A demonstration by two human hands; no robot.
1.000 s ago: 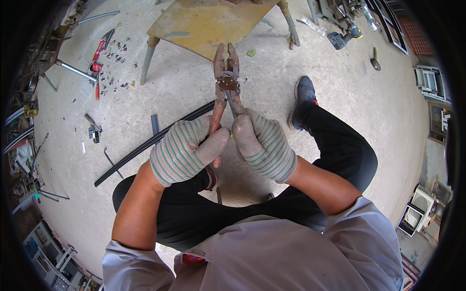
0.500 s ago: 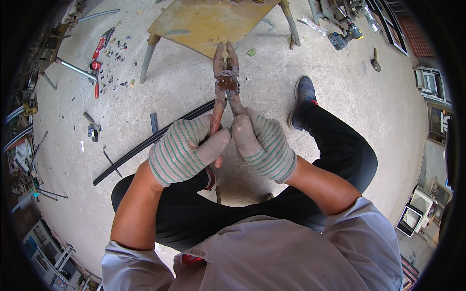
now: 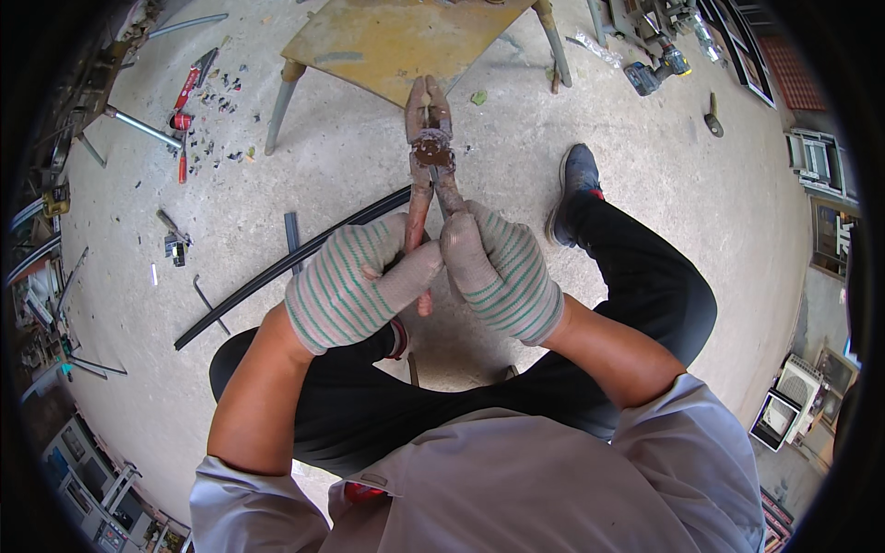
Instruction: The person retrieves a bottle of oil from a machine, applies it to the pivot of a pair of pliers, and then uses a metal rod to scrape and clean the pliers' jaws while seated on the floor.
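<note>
Fingers in striped gloves grip rusty pliers.

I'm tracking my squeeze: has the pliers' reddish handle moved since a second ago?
Yes: the reddish handle has swung rightward at its lower end, judged against the yellow table's left leg.

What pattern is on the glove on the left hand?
Thin green stripes on pale grey; the left glove shows best in the head view.

Overhead fisheye, facing down, hands near, rim unclear
</note>
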